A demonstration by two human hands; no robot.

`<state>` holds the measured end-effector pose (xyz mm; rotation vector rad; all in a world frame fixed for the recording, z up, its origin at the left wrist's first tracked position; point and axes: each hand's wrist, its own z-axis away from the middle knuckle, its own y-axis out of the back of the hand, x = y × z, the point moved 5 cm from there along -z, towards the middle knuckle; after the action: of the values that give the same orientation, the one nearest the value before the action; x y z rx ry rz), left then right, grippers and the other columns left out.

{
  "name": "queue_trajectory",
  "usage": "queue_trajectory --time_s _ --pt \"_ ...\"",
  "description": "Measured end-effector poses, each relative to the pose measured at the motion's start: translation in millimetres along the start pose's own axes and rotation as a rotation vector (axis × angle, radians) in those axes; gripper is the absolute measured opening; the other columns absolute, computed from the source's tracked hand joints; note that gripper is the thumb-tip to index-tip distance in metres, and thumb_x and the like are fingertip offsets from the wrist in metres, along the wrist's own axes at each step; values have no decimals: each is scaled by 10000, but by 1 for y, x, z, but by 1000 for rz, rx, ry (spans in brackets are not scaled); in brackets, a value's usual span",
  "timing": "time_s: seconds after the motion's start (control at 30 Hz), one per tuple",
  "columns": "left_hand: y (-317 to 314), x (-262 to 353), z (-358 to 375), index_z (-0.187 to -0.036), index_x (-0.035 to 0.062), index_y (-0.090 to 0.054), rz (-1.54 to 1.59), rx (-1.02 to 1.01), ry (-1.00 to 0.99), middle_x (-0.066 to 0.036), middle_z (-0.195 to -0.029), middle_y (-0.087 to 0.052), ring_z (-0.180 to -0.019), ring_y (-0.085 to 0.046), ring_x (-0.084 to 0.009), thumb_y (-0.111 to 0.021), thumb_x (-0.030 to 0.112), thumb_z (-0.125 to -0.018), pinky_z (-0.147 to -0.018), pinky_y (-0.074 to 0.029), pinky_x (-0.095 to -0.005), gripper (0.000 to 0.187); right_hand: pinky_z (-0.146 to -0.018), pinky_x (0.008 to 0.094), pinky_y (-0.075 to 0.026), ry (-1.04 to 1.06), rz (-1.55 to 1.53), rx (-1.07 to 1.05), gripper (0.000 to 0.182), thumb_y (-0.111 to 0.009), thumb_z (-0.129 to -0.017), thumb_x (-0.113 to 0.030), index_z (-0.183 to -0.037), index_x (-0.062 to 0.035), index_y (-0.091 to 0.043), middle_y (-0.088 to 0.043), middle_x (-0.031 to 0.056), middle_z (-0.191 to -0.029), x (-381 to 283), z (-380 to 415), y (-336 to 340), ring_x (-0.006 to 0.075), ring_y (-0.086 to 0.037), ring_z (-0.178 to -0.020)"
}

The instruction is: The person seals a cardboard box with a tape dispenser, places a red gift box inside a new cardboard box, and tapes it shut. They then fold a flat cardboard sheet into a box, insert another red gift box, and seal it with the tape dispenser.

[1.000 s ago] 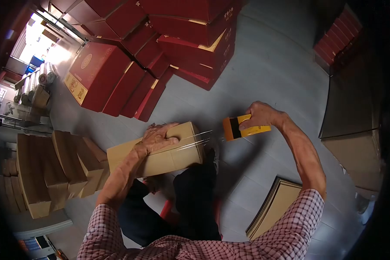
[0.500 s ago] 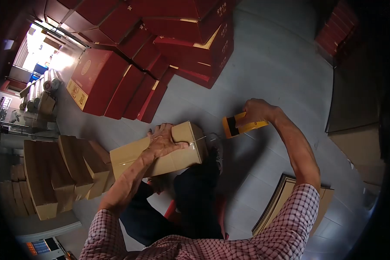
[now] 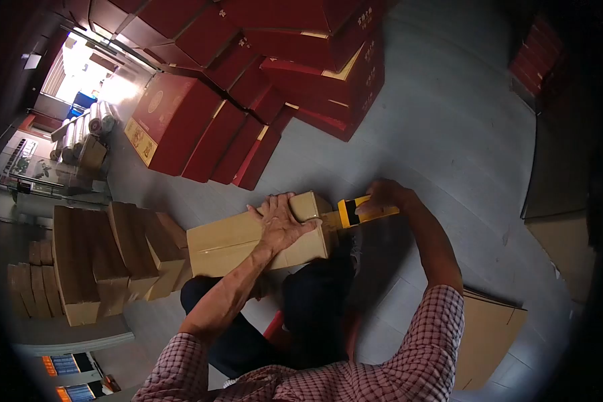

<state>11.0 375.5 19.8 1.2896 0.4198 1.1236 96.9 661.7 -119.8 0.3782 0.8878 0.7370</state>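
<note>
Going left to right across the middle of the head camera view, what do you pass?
Stack of sealed brown cartons → cardboard box on the lap → left hand pressing on it → yellow tape dispenser → right hand → flat cardboard sheets.

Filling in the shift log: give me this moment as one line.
left hand pressing on cardboard box | right hand holding yellow tape dispenser at box end | box on lap
</note>
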Motion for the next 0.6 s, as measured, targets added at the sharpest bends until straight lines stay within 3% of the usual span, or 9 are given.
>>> queue_trajectory --time_s 0.13,0.23,0.3,0.4,0.43,0.5,0.53,0.6 --pt "-9 8 0 -1480 38 -458 -18 39 14 -159 -1461 -476 -1496 -295 -398 -839 622 -697 -1163 12 -778 1049 -994 430 -538 -31 -123 33 1044 -856 -582 -746 -1296 0 -700 -715 216 -1244 7 -10 -22 345 -687 -1175" --pt "-18 17 3 -1516 27 -407 -18 103 14 -184 -1564 -393 -1545 -222 -442 -845 569 -695 -1139 1 -817 1077 -1036 406 -522 -70 -121 -285 1099 -866 -583 -729 -1360 18 -651 -675 210 -1343 -4 -19 -29 339 -658 -1239" --pt "-18 18 3 -1546 30 -372 -30 69 61 -194 -1637 -321 -1577 -160 -461 -853 503 -711 -1126 -13 -843 1074 -1023 403 -526 -35 -157 -137 1091 -870 -583 -727 -1344 27 -660 -680 216 -1317 4 -35 -48 342 -663 -1220" --pt "-30 38 7 -1577 38 -339 -175 124 109 -204 -1681 -257 -1594 -113 -471 -855 389 -737 -1109 -43 -873 1047 -1017 402 -525 0 -195 -96 1081 -866 -609 -722 -1340 46 -657 -679 224 -1302 2 -44 -60 347 -660 -1208" --pt "-30 48 9 -1593 54 -319 -209 80 138 -218 -1701 -220 -1603 -74 -482 -848 298 -755 -1108 -64 -883 1021 -1015 404 -525 8 -209 -106 1058 -864 -628 -710 -1337 47 -658 -675 226 -1306 -1 -42 -59 346 -658 -1207" --pt "-33 50 6 -1600 63 -308 -201 102 145 -231 -1698 -215 -1598 -85 -489 -861 299 -749 -1104 -75 -886 1043 -1007 408 -525 31 -240 -123 993 -862 -674 -678 -1326 45 -667 -667 232 -1317 -7 -33 -55 339 -654 -1206" --pt "-28 55 7 -1603 77 -330 -223 80 168 -217 -1704 -232 -1602 -96 -480 -799 277 -829 -1099 -99 -890 928 -996 410 -527 19 -232 -102 926 -863 -702 -643 -1303 38 -680 -674 228 -1303 -5 -38 -57 328 -660 -1193" --pt "-59 38 -3 -1616 98 -347 -424 232 180 -187 -1712 -254 -1604 -110 -474 -707 266 -915 -1098 -105 -894 806 -968 414 -530 -30 -201 -20 770 -868 -759 -559 -1242 21 -713 -702 215 -1251 3 -53 -69 300 -679 -1154"
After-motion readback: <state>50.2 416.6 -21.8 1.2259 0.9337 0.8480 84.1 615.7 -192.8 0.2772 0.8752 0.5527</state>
